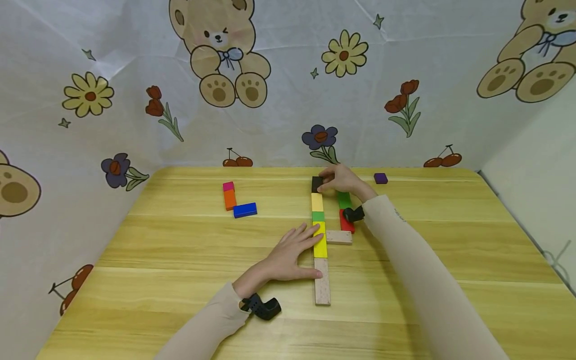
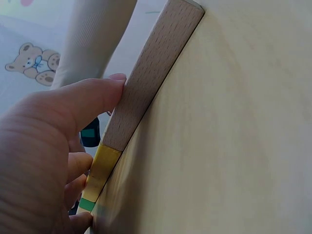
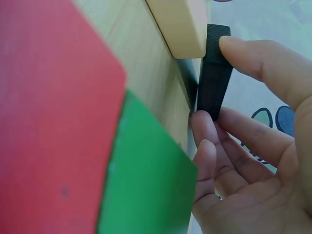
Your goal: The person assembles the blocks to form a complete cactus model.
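My right hand (image 1: 340,179) pinches a black block (image 1: 317,184) between thumb and fingers at the far end of a straight row. In the right wrist view the black block (image 3: 215,73) stands tilted beside the pale yellow block (image 3: 181,29). The row runs toward me through a pale yellow block (image 1: 317,202), a small green block (image 1: 318,216), a yellow block (image 1: 320,240) and a long plain wooden block (image 1: 322,282). My left hand (image 1: 288,254) rests along its left side, fingers spread over the yellow block, thumb on the wooden block (image 2: 146,87).
Right of the row lie a short wooden block (image 1: 339,237), a red block (image 1: 346,224) and a green block (image 1: 344,200). At the left are pink (image 1: 228,186), orange (image 1: 230,200) and blue (image 1: 245,210) blocks. A purple block (image 1: 380,178) sits near the back edge.
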Motion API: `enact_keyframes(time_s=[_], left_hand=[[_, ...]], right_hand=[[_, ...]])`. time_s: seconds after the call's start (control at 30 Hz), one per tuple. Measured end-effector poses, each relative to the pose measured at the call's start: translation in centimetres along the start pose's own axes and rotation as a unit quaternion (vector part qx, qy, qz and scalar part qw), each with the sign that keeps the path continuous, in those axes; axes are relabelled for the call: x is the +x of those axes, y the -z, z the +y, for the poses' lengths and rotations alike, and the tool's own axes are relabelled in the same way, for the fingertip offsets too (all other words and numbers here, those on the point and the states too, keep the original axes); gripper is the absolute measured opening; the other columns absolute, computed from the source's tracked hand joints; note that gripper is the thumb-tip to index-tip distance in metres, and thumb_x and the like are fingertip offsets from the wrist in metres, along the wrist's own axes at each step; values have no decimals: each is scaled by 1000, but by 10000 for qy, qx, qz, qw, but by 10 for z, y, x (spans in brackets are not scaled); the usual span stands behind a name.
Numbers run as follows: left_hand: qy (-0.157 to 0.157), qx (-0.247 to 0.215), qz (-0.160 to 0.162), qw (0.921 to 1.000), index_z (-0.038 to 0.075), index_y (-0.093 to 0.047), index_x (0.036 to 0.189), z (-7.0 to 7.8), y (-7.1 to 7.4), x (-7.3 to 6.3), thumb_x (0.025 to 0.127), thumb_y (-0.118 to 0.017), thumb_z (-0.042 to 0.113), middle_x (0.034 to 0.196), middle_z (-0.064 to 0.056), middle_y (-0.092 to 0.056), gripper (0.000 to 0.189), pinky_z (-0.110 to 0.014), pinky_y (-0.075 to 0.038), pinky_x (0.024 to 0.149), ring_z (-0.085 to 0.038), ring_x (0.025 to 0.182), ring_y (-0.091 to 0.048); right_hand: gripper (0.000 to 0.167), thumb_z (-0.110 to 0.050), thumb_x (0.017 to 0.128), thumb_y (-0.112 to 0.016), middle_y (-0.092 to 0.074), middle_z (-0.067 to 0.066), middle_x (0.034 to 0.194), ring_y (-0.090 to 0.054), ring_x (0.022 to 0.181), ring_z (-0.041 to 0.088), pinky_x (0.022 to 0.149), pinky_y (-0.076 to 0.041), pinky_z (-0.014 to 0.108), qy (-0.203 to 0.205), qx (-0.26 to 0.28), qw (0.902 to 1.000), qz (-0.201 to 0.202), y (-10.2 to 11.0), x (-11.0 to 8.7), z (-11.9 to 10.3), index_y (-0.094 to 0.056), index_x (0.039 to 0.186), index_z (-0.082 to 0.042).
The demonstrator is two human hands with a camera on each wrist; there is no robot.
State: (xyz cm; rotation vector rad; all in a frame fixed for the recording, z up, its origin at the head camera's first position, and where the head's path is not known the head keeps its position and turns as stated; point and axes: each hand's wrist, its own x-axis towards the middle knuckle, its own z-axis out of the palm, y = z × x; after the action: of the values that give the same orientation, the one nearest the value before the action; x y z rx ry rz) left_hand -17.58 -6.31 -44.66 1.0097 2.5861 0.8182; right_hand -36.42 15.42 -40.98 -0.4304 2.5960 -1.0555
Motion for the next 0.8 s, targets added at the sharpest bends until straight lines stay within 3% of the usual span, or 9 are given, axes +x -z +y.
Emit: enact_keyframes(time_s=[0.53, 0.8], left_hand=[[2, -64, 22, 10000, 20, -29, 155, 1, 2, 0, 85, -68, 53, 166, 4, -10, 87, -47, -2, 124, -25, 153, 0], [3, -89, 8, 10000, 20, -29, 155, 1, 1, 0, 86, -68, 52, 166, 5, -10, 86, -48, -3, 124, -26, 153, 0]], right_hand=[[60, -15, 80, -81, -65, 18, 121, -62, 106, 28, 93, -51, 39, 113, -106, 9998, -88, -1, 4, 6, -58, 133, 0], [54, -13, 85, -76, -64, 20, 124, -62, 109, 31, 95, -51, 42, 163, -193, 9996, -109, -2, 1, 4, -57, 134, 1]])
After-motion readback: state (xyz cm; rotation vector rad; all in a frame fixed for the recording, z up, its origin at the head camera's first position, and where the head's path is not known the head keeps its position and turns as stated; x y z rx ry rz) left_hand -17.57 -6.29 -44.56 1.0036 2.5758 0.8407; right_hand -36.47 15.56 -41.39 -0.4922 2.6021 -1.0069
